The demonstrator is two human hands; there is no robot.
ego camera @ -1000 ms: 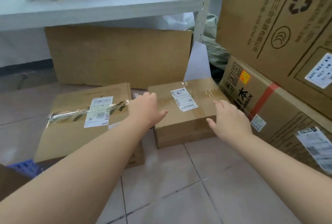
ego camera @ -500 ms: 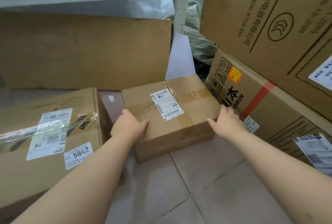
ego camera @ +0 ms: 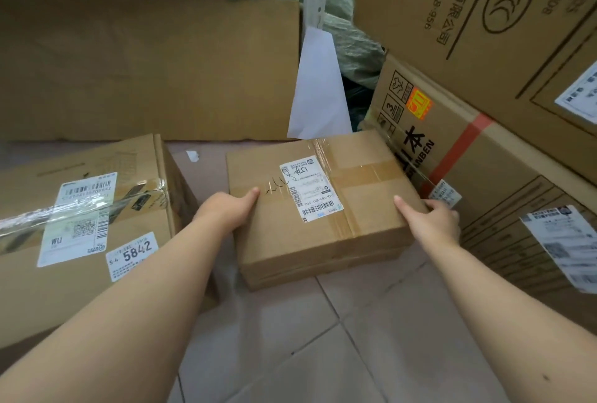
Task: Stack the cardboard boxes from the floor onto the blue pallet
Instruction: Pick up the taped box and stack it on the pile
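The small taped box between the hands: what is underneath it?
The small taped box sits on the tiled floor, tiles showing along its front edge. The floor beneath it is covered. The left hand and right hand hold its sides.

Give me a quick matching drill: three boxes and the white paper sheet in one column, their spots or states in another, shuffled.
Things:
1. small box
2. box marked 5842
3. box with red stripe
4. white paper sheet

Places:
A. on the left
B. standing behind the small box
C. held between both hands
D. against the small box's right side

Pairs: 1-C, 2-A, 3-D, 4-B
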